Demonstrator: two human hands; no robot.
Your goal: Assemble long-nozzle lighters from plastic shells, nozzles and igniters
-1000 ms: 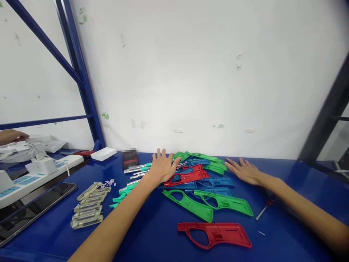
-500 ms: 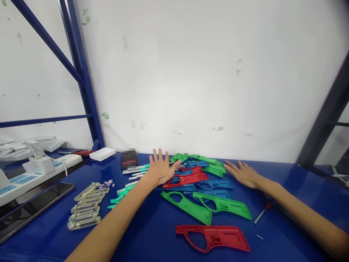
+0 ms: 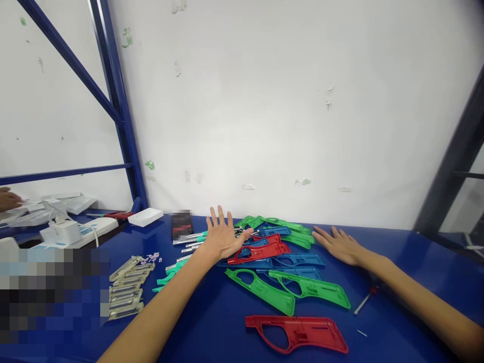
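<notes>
Nearest me, a red shell half lies on the blue table, two green shell halves just beyond it and a screwdriver to the right. Farther out I have the left hand spread over the left side of the coloured shell pile, contact unclear from here, while the right hand, fingers loosely apart, sits palm down just beside the pile's right end.

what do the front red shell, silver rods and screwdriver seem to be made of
Front red shell: probably moulded plastic, satin, judging by even colour and raised inner details.
Silver rods: likely polished metal, from their bright highlights.
Screwdriver: shaft apparently metal, greyish and smooth; red handle perhaps plastic, its finish lost in shadow.
</notes>
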